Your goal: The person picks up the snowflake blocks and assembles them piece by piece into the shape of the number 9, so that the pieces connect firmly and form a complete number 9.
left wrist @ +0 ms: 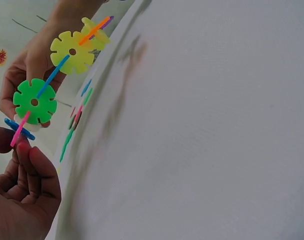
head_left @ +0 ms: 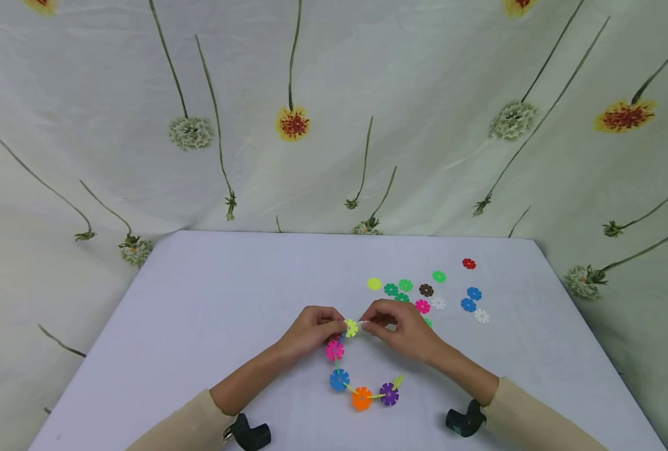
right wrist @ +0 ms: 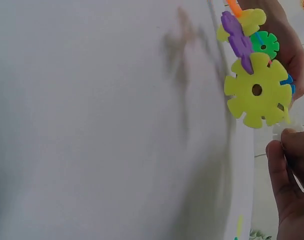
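Note:
A curved chain of notched plastic snowflake discs, with blue [head_left: 339, 379], orange [head_left: 361, 398] and purple [head_left: 389, 394] ones, is joined slot to slot. My left hand [head_left: 316, 330] pinches the chain's upper end near the yellow-green disc [head_left: 351, 327] and the pink disc [head_left: 334, 350]. Between its fingertips in the left wrist view is a blue disc [left wrist: 26, 133] seen edge-on. My right hand [head_left: 404, 327] pinches a white disc [right wrist: 280, 131] by its edge. That white disc is right at the yellow-green disc's rim, partly hidden by fingers.
Loose discs lie on the white table [head_left: 227, 282] beyond the right hand: a red disc [head_left: 469, 264], a brown disc [head_left: 426, 290], several green ones, a yellow disc [head_left: 374, 284], and blue and white ones. A flower-print cloth [head_left: 334, 169] hangs behind the table.

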A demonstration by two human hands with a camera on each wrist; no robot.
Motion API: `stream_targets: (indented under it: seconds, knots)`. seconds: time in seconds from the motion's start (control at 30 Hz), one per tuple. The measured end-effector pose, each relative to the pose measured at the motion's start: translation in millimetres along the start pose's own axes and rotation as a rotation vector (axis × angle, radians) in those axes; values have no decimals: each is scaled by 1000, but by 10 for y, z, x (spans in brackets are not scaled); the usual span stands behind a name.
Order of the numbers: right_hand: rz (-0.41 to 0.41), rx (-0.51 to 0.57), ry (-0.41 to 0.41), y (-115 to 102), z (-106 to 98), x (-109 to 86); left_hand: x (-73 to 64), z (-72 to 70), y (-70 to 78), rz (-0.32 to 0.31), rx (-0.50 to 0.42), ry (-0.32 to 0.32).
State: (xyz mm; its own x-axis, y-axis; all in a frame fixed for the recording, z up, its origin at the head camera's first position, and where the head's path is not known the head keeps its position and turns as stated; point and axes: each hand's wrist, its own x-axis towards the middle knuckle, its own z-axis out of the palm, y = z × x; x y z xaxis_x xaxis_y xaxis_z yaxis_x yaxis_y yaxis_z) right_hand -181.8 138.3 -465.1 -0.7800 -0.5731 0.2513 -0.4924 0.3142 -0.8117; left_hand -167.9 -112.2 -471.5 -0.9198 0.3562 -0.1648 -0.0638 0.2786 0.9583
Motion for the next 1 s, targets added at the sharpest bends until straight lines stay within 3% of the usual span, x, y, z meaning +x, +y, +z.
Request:
stream_targets:
  seconds: [0.3, 0.43, 0.7, 0.87, 1.0]
  knots:
    - [-5, -77, -2, -1, 46, -8, -5, 0, 6, 23, 60, -8]
    - [3, -99, -9, -10, 47, -24, -5, -11, -4, 16, 63, -59]
    - [1, -30, -26, -3, -2, -49, 34, 38, 16, 12, 6, -176]
    - [34, -64, -17, 52, -131, -78, 40, 72, 26, 1, -6, -156]
    - [106, -168, 15, 151, -304, -106, 18, 53, -6, -14, 6, -126]
